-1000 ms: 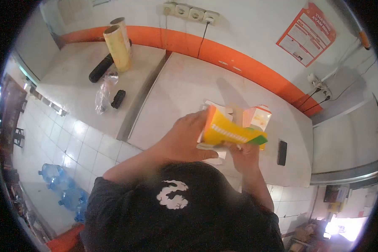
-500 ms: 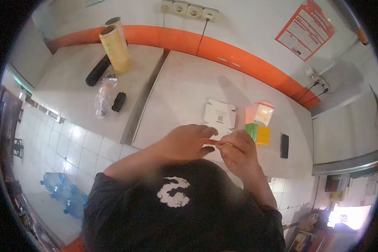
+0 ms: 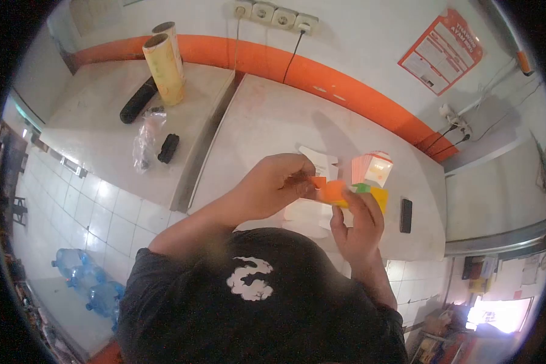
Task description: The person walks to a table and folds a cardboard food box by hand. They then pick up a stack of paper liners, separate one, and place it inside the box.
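Note:
Between my two hands is a small orange piece of folded card (image 3: 331, 192), blurred, held just above the table. My left hand (image 3: 282, 182) is closed on its left end, fingertips partly hidden behind it. My right hand (image 3: 361, 227) grips the other end between thumb and fingers. Behind the hands lies a flat white die-cut card (image 3: 321, 159), partly covered by them. To the right stand a stack of folded orange-and-white cartons (image 3: 370, 168) and a green-and-yellow box (image 3: 379, 196), the latter partly behind my right fingers.
A black phone (image 3: 406, 215) lies toward the table's right edge. On the left table are yellowish wrap rolls (image 3: 164, 70), a black cylinder (image 3: 138, 103), a clear plastic bag (image 3: 147, 141) and a small black object (image 3: 168, 148). Blue water jugs (image 3: 82, 270) stand on the floor.
Both hands have lifted and drawn slightly apart, and the orange card now shows broadly between them instead of edge-on. The white die-cut card is more covered.

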### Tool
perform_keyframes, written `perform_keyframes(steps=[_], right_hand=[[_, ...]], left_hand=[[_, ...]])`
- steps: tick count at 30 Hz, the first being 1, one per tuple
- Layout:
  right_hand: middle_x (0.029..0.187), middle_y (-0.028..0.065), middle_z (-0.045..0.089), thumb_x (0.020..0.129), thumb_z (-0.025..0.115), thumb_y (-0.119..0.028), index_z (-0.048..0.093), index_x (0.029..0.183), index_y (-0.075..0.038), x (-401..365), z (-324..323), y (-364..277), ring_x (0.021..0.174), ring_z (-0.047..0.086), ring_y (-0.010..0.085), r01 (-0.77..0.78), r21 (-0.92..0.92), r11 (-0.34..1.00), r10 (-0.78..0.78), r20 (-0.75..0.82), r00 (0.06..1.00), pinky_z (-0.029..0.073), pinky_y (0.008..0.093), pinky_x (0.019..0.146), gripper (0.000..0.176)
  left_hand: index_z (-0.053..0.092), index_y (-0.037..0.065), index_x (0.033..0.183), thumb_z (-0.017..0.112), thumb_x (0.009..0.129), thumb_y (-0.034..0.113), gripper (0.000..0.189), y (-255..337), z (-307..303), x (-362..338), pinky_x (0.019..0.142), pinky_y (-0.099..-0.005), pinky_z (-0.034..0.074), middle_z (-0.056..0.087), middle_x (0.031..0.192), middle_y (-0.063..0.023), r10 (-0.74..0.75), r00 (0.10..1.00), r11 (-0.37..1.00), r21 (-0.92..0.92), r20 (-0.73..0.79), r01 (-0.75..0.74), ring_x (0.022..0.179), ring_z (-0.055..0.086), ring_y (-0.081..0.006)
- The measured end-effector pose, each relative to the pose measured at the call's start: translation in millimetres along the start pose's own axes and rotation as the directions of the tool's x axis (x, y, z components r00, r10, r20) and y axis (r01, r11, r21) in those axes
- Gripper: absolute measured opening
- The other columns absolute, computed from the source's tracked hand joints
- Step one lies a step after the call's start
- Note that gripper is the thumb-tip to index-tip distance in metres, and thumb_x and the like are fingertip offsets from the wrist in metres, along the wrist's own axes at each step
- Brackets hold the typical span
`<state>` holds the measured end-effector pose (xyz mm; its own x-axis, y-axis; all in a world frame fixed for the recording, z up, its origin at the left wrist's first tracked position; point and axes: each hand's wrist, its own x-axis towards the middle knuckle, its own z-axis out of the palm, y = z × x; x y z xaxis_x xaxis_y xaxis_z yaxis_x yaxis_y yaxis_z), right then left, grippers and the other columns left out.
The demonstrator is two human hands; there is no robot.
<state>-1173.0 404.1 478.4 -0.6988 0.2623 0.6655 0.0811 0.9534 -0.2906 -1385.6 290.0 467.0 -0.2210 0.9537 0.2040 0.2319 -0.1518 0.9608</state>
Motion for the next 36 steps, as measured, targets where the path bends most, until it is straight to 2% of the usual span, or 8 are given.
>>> perform_keyframes(steps=[3,5,8,14,17,20,23,36], right_hand=[[0.096,0.0165,0.069,0.087,0.07,-0.001,0.07,0.117,-0.001,1.7,2.6,2.0,0.085,0.067,0.0348,-0.126,0.025,0.992,0.125,0.022,0.992,0.054,0.0423,0.076,0.031],[0.098,0.0178,0.07,0.088,0.07,-0.002,0.07,0.116,0.0,3.6,-1.5,3.3,0.085,0.068,0.0342,-0.193,0.094,0.977,0.187,0.073,0.98,0.055,0.0409,0.077,0.028],[0.097,0.0163,0.07,0.09,0.07,-0.003,0.07,0.113,-0.001,5.6,-4.9,6.2,0.084,0.068,0.0295,-0.433,0.254,0.865,0.39,0.201,0.898,0.055,0.0384,0.076,0.024],[0.096,0.0129,0.071,0.091,0.07,-0.002,0.07,0.11,-0.001,0.7,-4.4,1.8,0.083,0.069,0.0223,-0.476,0.201,0.856,0.458,0.131,0.879,0.056,0.0356,0.074,0.019],[0.097,0.0108,0.073,0.092,0.071,-0.001,0.071,0.11,-0.001,-3.1,-1.3,4.9,0.084,0.071,0.0195,-0.486,0.319,0.814,0.436,0.218,0.873,0.057,0.0337,0.078,0.019],[0.099,0.0097,0.075,0.092,0.073,0.0,0.072,0.11,-0.001,5.1,-7.0,-5.6,0.088,0.072,0.0171,-0.7,0.482,0.527,0.559,0.424,0.712,0.058,0.0316,0.081,0.018],[0.101,0.0091,0.076,0.092,0.074,0.002,0.072,0.112,0.0,4.6,-8.5,-4.8,0.09,0.073,0.0147,-0.694,0.531,0.486,0.49,0.492,0.72,0.058,0.0299,0.08,0.02],[0.101,0.0092,0.078,0.088,0.074,0.005,0.076,0.108,-0.003,0.8,-15.9,0.0,0.092,0.073,0.0164,-0.62,0.51,0.596,0.464,0.41,0.785,0.057,0.0311,0.084,0.022]], left_hand=[[0.069,0.004,0.102,0.073,0.092,0.007,0.011,-3.6,5.3,-1.6,0.093,-0.0453,0.052,0.071,0.099,-0.0109,0.184,0.979,0.95,0.271,-0.091,-0.154,0.092,0.072,-0.0275],[0.071,0.008,0.1,0.075,0.088,0.01,0.012,-4.0,6.2,-2.2,0.093,-0.0464,0.049,0.071,0.098,-0.0087,0.332,0.94,0.808,0.536,-0.073,-0.244,0.091,0.071,-0.0294],[0.073,0.014,0.098,0.076,0.086,0.016,0.013,-9.6,9.7,-3.2,0.095,-0.0475,0.044,0.072,0.098,-0.0053,0.447,0.887,0.728,0.623,-0.112,-0.288,0.096,0.068,-0.0307],[0.074,0.016,0.095,0.078,0.084,0.019,0.012,-4.8,11.0,-8.3,0.098,-0.0506,0.042,0.072,0.099,-0.0037,0.469,0.862,0.707,0.667,-0.191,-0.237,0.105,0.066,-0.0283],[0.075,0.019,0.093,0.081,0.082,0.023,0.013,-8.8,8.9,-8.3,0.098,-0.0512,0.041,0.071,0.099,0.0005,0.526,0.841,0.682,0.653,-0.125,-0.33,0.107,0.066,-0.0259],[0.075,0.023,0.091,0.084,0.077,0.027,0.017,-8.9,9.3,-11.4,0.098,-0.0515,0.039,0.071,0.099,0.007,0.676,0.736,0.582,0.644,-0.043,-0.497,0.108,0.066,-0.0211],[0.075,0.027,0.09,0.086,0.073,0.03,0.021,-12.7,12.2,-15.3,0.098,-0.0516,0.037,0.072,0.101,0.0119,0.781,0.625,0.446,0.709,-0.011,-0.546,0.109,0.066,-0.0173],[0.076,0.024,0.094,0.084,0.071,0.025,0.024,-7.5,16.6,-15.4,0.094,-0.0467,0.039,0.069,0.101,0.0104,0.748,0.663,0.482,0.702,-0.019,-0.524,0.107,0.066,-0.0194]])
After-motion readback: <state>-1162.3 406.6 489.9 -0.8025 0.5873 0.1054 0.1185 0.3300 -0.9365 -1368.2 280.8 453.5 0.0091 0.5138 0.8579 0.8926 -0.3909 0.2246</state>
